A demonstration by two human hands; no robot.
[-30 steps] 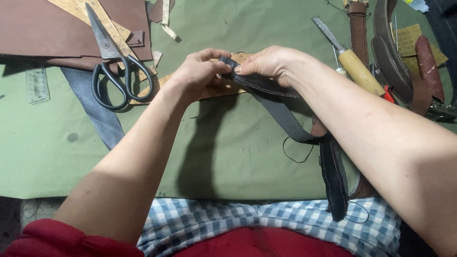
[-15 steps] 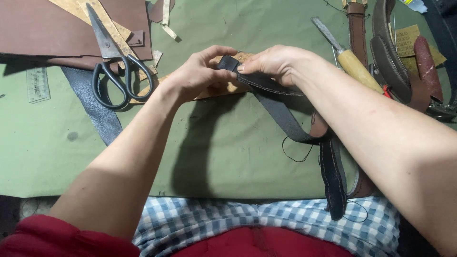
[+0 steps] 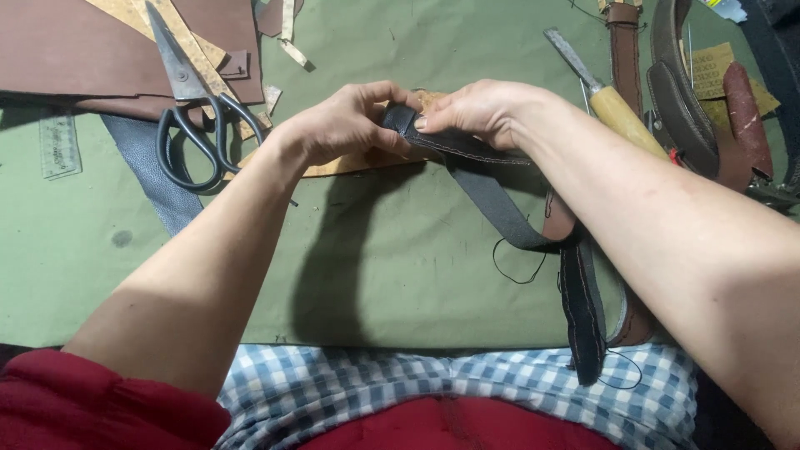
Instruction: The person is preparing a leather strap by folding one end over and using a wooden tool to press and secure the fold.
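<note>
On the green counter (image 3: 375, 275), your left hand (image 3: 337, 129) and right hand (image 3: 483, 108) pinch the dark strap (image 3: 500, 208) near the scissors (image 3: 196, 117); a loosened grip could let its end slip.

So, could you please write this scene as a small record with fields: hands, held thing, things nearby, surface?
left hand: left hand pinches the end of the dark strap
right hand: right hand grips the same end from the other side
held thing: dark strap, stitched along its edges, runs down to the checked cloth
left of hands: black-handled scissors on brown leather sheet; clear ruler
right of hands: wooden-handled knife, brown belt
surface: green mat
</note>
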